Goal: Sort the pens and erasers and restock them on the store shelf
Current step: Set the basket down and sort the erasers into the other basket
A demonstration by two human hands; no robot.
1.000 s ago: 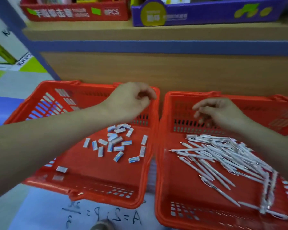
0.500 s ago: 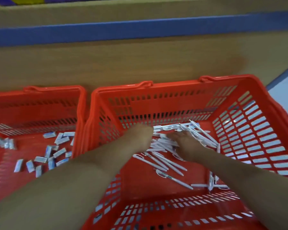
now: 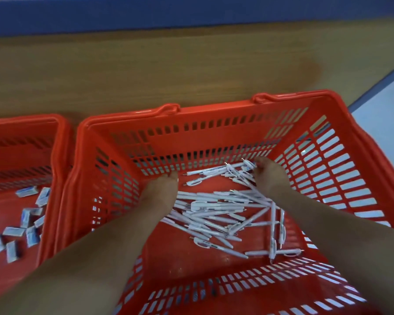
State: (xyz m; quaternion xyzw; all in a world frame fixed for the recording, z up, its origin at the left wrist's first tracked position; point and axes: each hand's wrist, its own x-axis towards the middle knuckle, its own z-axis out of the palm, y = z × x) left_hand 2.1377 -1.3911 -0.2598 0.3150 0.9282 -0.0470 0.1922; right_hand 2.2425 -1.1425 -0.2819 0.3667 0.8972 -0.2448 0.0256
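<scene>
2 baskets: both red plastic with slotted walls, side by side, sides touching or nearly so, against a wooden shelf front (image 3: 159,71) with a blue strip (image 3: 191,12) along its top.
Right basket (image 3: 328,169): fills most of the view, holds the pens, both hands are inside it.
Left basket (image 3: 55,155): cut by the left edge, holds the erasers.
Pens (image 3: 216,212): white, loose pile on the right basket's floor, crossing each other at many angles. Main heap mid-floor, a smaller cluster far right by the far wall, a few strays lying near-right.
Erasers (image 3: 30,219): small white blocks with blue wrappers, scattered on the left basket's floor near its right wall. No hand near them.
Left hand (image 3: 160,189): palm down at the left edge of the pen pile, fingers curled toward the far wall, fingertips low at the floor. Touching the nearest pens along its right side. Grip: cannot tell if it holds anything, the underside is hidden.
Right hand (image 3: 270,176): at the far-right cluster of pens, fingers bent down over them, pens stick out from under the fingertips. In contact with pens. Whether it has actually closed on them: cannot tell.
Forearms: both enter from the near edge, left one crosses the right basket's near-left rim.
Floor: pale patch visible far right past the basket.
</scene>
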